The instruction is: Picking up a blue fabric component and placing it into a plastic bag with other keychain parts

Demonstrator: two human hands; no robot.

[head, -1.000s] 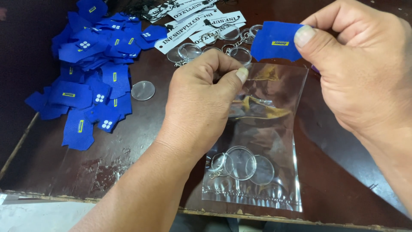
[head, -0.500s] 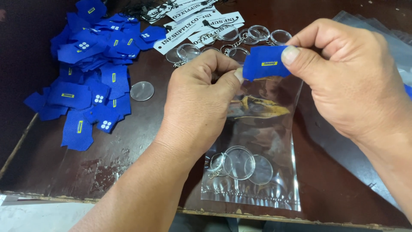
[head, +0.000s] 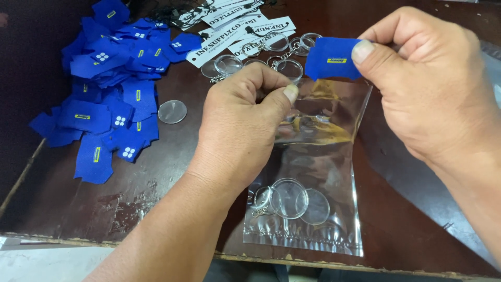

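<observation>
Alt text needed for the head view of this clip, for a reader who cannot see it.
The left hand holds open a clear plastic bag containing round clear keychain discs, while the right hand pinches a small blue fabric tag at the bag's mouth. A pile of blue tags, loose discs and white printed labels lie on the dark wooden table.

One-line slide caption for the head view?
Left hand holds a clear plastic bag open while right hand pinches a blue fabric piece at its mouth.

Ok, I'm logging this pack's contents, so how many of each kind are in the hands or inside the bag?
clear plastic bag, pinched by the left hand: 1
blue fabric patch, in the right hand: 1
clear round discs inside the bag: 3
Total: 5
</observation>
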